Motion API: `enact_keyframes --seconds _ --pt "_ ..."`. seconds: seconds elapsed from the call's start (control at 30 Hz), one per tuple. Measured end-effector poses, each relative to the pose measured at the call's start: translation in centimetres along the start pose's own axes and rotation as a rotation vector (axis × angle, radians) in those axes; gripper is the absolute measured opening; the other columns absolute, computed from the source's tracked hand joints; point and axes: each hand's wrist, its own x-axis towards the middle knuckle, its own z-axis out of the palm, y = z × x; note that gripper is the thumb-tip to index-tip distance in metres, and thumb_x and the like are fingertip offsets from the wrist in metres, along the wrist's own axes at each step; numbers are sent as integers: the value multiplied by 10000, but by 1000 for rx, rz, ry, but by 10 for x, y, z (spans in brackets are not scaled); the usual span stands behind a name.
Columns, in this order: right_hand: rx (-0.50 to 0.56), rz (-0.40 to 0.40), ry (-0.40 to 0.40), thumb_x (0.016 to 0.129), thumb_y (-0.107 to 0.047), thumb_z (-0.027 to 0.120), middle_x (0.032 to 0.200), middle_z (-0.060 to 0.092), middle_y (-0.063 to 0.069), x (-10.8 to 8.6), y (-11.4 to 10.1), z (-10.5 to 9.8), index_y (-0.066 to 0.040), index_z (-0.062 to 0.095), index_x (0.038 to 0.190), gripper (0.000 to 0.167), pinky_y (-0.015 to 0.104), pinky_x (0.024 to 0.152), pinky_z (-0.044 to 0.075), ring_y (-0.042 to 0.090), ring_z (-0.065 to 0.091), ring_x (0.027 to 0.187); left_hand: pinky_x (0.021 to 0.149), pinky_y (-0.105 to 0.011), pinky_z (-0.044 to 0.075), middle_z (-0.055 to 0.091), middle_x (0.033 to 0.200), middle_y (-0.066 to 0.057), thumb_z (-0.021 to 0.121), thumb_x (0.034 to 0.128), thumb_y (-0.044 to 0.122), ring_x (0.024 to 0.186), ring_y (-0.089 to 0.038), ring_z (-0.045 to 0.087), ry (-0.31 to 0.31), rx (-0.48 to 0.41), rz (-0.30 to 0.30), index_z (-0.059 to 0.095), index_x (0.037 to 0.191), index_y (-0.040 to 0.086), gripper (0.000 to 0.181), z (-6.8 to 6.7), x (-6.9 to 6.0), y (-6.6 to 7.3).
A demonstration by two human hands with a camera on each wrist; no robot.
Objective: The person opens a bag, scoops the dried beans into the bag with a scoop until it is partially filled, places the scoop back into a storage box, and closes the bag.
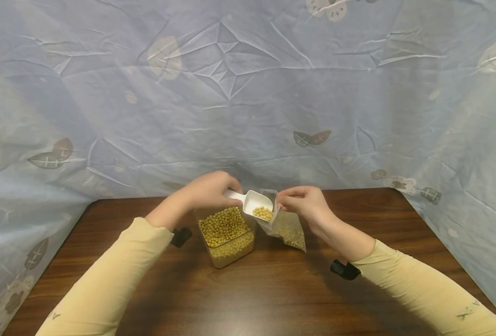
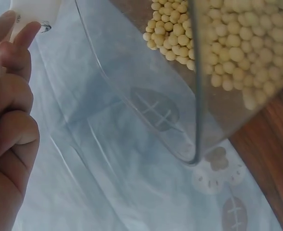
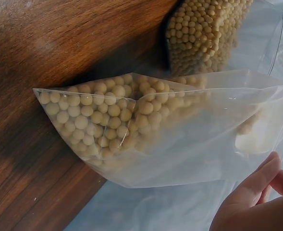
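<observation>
A white scoop [image 1: 254,201] with some yellow beans in it is tilted at the mouth of a clear plastic bag [image 1: 287,228]. My left hand [image 1: 214,190] grips the scoop's handle, fingers curled round it in the left wrist view [image 2: 11,110]. My right hand [image 1: 308,205] pinches the bag's upper edge between thumb and fingers. Beans fill the lower part of the bag [image 3: 103,115], and the scoop shows through its film near the opening. Below my left hand stands a clear box [image 1: 231,254] holding many beans.
The brown wooden table [image 1: 248,298] lies under the box and bag. A pale blue patterned cloth [image 1: 231,116] hangs behind the table and at both sides. Black wrist devices [image 1: 344,269] show under both forearms.
</observation>
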Motion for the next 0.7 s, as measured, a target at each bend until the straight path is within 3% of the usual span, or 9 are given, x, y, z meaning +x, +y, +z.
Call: enact_keyframes --seconds 0.4,0.7 --pt "-6 -10 9 1000 -10 687 902 777 -50 0 1 -1 174 686 1220 287 231 845 630 44 750 803 883 -396 599 806 1019 -45 778 947 283 901 -181 716 -7 14 -18 809 1063 82 234 -1 -1 -1" --pt "6 -6 13 1005 -10 680 903 776 -55 0 1 -3 177 675 1234 296 229 847 629 37 754 805 882 -388 613 819 1059 -100 776 945 213 920 -185 743 19 -105 -8 805 1107 23 251 4 -14 -23"
